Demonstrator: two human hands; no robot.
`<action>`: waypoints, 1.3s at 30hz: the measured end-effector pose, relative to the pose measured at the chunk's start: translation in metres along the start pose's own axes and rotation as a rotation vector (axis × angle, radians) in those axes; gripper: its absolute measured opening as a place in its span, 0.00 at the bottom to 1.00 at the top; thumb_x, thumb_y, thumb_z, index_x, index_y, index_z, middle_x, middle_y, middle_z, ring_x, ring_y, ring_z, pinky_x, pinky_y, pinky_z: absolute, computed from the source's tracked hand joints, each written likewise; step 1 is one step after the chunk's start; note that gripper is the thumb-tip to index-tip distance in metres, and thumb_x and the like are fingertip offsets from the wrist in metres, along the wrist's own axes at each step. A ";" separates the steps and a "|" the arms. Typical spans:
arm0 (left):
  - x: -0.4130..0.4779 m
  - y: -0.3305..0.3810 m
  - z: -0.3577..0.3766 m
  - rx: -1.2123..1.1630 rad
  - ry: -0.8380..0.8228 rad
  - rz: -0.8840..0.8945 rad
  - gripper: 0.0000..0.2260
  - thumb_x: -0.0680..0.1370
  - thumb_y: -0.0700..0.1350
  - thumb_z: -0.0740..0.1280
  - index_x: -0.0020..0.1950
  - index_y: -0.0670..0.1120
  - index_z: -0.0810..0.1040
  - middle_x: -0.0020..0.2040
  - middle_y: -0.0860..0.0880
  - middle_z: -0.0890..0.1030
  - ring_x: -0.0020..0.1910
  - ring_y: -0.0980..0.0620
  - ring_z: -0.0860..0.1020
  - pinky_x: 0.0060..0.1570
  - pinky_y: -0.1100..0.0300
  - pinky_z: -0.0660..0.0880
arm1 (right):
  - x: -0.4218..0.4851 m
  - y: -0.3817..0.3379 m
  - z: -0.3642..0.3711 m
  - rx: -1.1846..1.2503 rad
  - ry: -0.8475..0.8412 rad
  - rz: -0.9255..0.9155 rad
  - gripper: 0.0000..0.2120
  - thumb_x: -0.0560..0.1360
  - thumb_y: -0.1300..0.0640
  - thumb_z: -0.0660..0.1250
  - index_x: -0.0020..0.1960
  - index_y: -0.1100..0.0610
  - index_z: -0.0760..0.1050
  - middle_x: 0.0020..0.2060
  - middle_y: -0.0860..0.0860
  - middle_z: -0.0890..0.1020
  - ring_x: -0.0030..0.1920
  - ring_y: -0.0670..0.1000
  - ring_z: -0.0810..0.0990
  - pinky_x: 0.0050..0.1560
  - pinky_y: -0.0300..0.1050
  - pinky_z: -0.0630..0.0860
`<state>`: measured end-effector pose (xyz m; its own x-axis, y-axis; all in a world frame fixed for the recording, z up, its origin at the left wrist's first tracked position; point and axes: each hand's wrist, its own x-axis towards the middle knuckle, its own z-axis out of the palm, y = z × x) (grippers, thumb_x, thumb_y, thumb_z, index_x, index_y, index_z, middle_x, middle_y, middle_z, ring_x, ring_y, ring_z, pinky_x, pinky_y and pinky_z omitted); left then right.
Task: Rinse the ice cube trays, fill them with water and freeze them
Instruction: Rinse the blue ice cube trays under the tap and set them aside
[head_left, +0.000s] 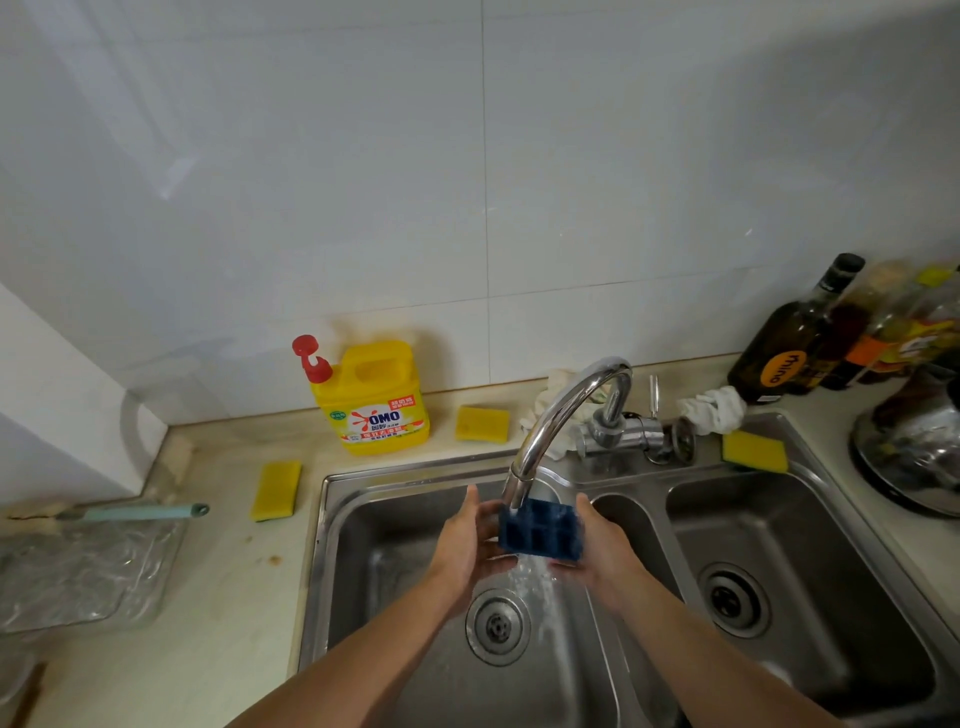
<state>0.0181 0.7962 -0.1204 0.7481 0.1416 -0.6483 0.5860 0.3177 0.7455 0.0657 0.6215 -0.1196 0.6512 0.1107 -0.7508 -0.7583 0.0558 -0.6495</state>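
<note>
The curved chrome tap (558, 410) is mirror-glossy metal, while the double-bowl steel sink (395, 470) has a duller brushed sheen. The small dark-blue ice cube tray (540, 535) looks like matt plastic. The yellow detergent jug (382, 395) is smooth glossy plastic, the flat yellow sponges (276, 491) matt and porous, the white wall tiles (311, 182) glossy.

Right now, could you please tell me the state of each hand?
Left hand: closed, gripping the left end of the blue ice cube tray under the running tap.
Right hand: closed, gripping the tray's right end.
</note>
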 end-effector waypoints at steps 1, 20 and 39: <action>0.001 0.000 -0.001 -0.004 0.010 0.007 0.26 0.84 0.62 0.51 0.61 0.47 0.81 0.50 0.48 0.87 0.52 0.46 0.85 0.49 0.52 0.81 | -0.003 -0.001 0.002 -0.024 0.000 -0.018 0.22 0.84 0.41 0.58 0.63 0.57 0.78 0.55 0.58 0.84 0.56 0.59 0.83 0.45 0.53 0.81; 0.018 -0.004 0.002 -0.195 0.092 -0.106 0.30 0.83 0.65 0.49 0.72 0.45 0.74 0.64 0.39 0.80 0.61 0.39 0.79 0.52 0.48 0.77 | -0.046 -0.029 0.031 -0.307 -0.036 -0.366 0.19 0.86 0.44 0.53 0.55 0.51 0.80 0.49 0.52 0.85 0.51 0.52 0.85 0.52 0.53 0.85; 0.011 -0.001 -0.009 -0.169 0.053 -0.049 0.26 0.83 0.64 0.53 0.61 0.47 0.81 0.49 0.46 0.87 0.54 0.43 0.84 0.45 0.51 0.81 | -0.030 -0.017 0.016 -0.146 -0.020 -0.119 0.19 0.85 0.43 0.56 0.61 0.56 0.78 0.54 0.59 0.84 0.54 0.58 0.84 0.51 0.54 0.83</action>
<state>0.0228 0.8061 -0.1299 0.6998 0.1700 -0.6938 0.5572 0.4778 0.6791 0.0583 0.6333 -0.0841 0.7345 0.1315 -0.6657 -0.6624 -0.0743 -0.7455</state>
